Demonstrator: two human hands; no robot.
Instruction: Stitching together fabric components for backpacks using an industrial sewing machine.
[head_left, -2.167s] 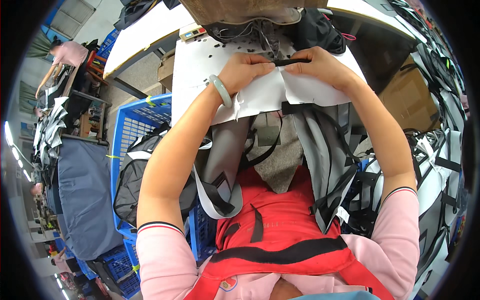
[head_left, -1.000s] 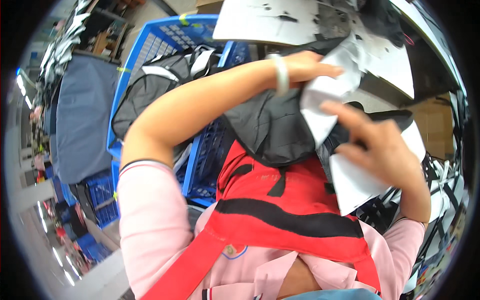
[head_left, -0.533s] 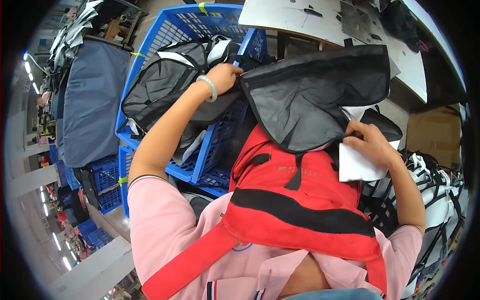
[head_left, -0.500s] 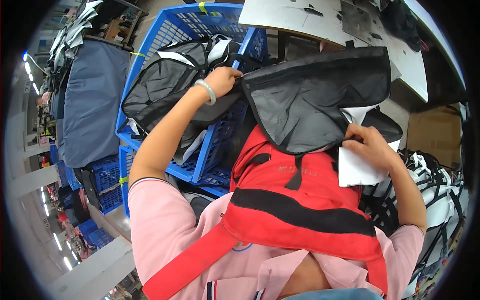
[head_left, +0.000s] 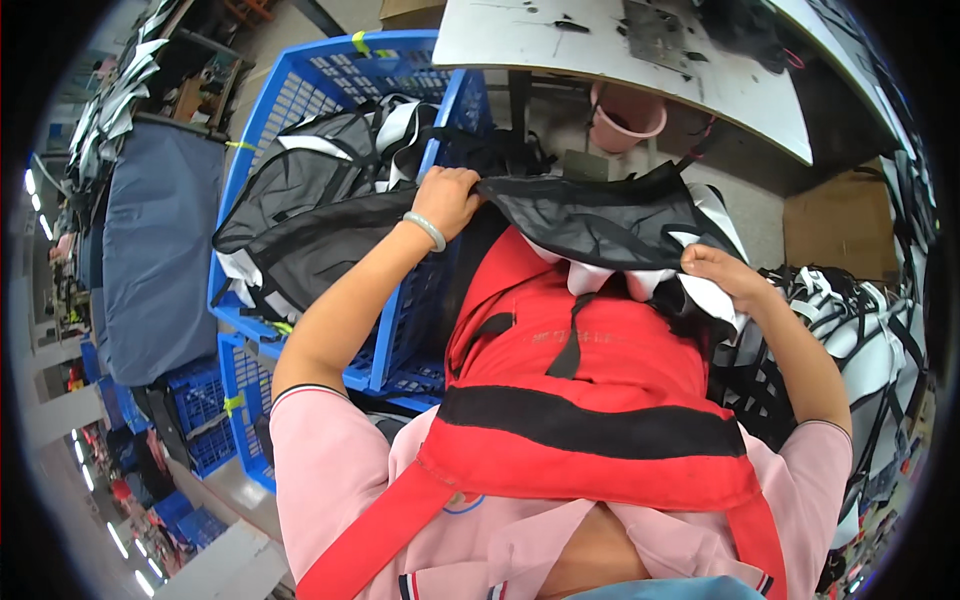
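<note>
- Because it stands right at the person's left side, the big blue plastic crate (head_left: pixel 300 120) takes the grey and white fabric pieces (head_left: pixel 330 160) heaped in it within easy reach; its lower part is hidden behind the forearm and the heap.
- Since the white worktable (head_left: pixel 640 60) runs off the top edge, what lies on it is hard to make out; a pink pot (head_left: pixel 628 112) sits underneath it.
- A pile of black-and-white strapped pieces (head_left: pixel 860 340) waits at the right, cut off by the rim.
- The dark fabric piece (head_left: pixel 590 215) is stretched between both hands over the red apron (head_left: pixel 600 400), its left end reaching the crate's edge, so it hangs spread rather than bunched; white lining shows beneath, and its underside is hidden.
- The left hand (head_left: pixel 447 197) is closed around the piece's left edge at the crate wall.
- The right hand (head_left: pixel 722 272) pinches the right edge with curled fingers; the fingertips are buried in cloth.
</note>
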